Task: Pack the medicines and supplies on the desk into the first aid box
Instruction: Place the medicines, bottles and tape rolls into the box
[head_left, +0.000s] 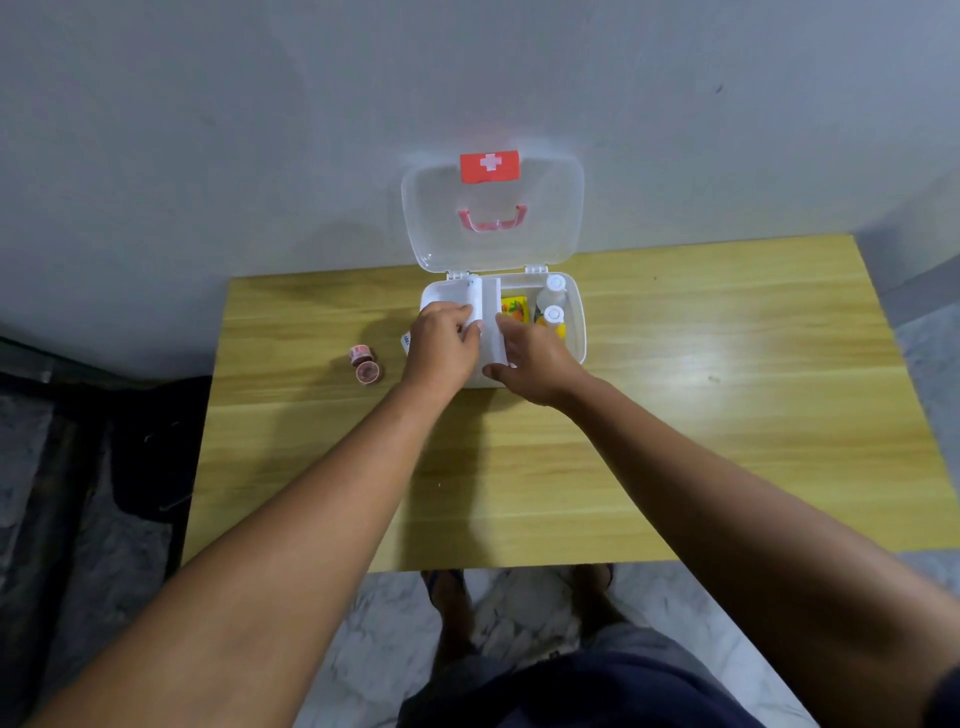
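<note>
Yellow wood-grain table (675, 415) is filling the view, and the white first aid box (576, 332) is sitting at its far edge, clear lid (493, 244) standing open against the wall. Two bottles (551, 301) and a yellow packet (514, 309) are lying inside on the right. Left hand (441, 343) is pinching a small white piece (474, 306) over the box's left half; right hand (535, 364) is gripping the white inner tray (493, 332). Two tape rolls (363, 364) are waiting left of the box.

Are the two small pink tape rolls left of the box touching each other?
Cannot tell. In the head view the two small pink tape rolls sit right against each other on the wooden desk, but no contact or gap is plain.
</note>
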